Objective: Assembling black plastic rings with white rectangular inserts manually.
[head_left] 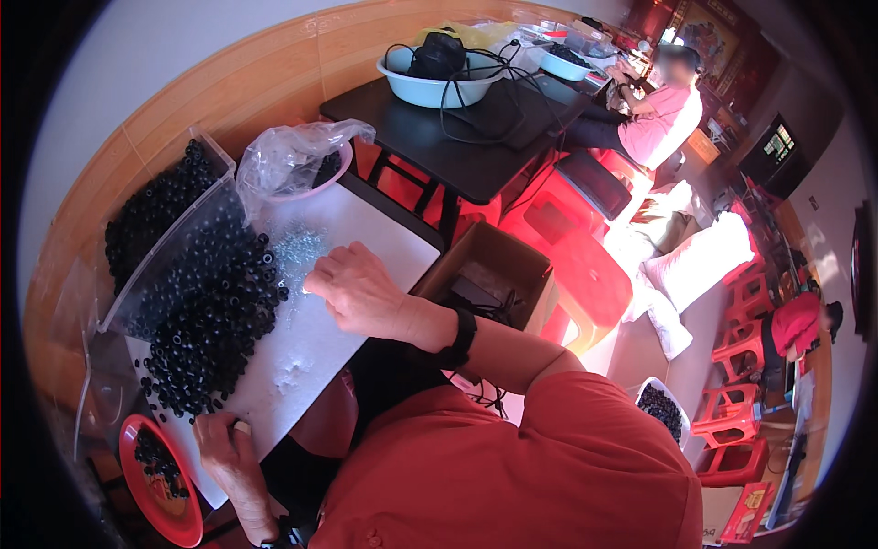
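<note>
While beside the left hand (229, 450), black rings (208, 343), axes in mixed directions.

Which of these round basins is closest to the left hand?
The red basin at lower left, just beside the left hand; the pink basin and the light blue basins sit farther from it.

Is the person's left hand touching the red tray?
Apart. The head view shows a strip of the white tabletop between the left hand and the near rim of the red tray.
</note>
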Demonstrator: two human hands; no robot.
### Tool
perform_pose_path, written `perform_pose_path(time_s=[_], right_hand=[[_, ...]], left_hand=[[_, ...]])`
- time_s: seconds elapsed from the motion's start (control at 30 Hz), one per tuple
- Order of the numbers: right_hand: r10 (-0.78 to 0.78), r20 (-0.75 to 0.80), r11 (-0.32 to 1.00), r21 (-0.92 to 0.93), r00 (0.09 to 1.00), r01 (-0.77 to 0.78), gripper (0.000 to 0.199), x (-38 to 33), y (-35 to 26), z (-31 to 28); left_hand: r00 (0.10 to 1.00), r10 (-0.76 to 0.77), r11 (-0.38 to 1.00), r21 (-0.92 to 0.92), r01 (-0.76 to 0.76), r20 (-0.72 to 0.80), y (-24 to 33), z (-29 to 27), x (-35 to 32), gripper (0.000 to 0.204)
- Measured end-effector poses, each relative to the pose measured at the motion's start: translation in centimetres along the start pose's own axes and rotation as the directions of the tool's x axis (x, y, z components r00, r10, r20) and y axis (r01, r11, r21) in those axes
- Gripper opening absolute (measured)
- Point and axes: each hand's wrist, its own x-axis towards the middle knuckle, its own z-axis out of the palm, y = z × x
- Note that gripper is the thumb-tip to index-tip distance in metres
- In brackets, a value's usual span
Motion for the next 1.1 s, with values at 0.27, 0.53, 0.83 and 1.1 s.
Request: perform_pose_path(time_s=[0.27,0.53,0.83,1.1], right_hand=[[0.041,-0.052,0.999,-0.005,0.998,-0.041,0.029,-0.3,0.3,0.2],[0.029,-0.014,0.998,-0.048,0.999,-0.029,0.027,-0.1,-0.4,0.3],[0.008,-0.164,1.000,0.015,0.986,-0.006,0.026,-0.5,0.9,-0.4],[-0.039,-0.136,0.994,0.094,0.990,0.052,0.031,-0.6,0.5,-0.3]], left_hand=[[0.998,0.003,1.000,-0.029,-0.001,0.067,0.5,-0.7,0.4,0.015],[0.998,0.039,0.996,-0.086,-0.035,0.039,-0.7,-1.0,-0.3,0.019],[0.994,0.111,0.987,0.117,-0.111,0.001,0.0,-0.5,0.3,0.020],[0.997,0.023,0.999,-0.043,-0.026,-0.074,-0.1,-0.5,-0.2,0.017]])
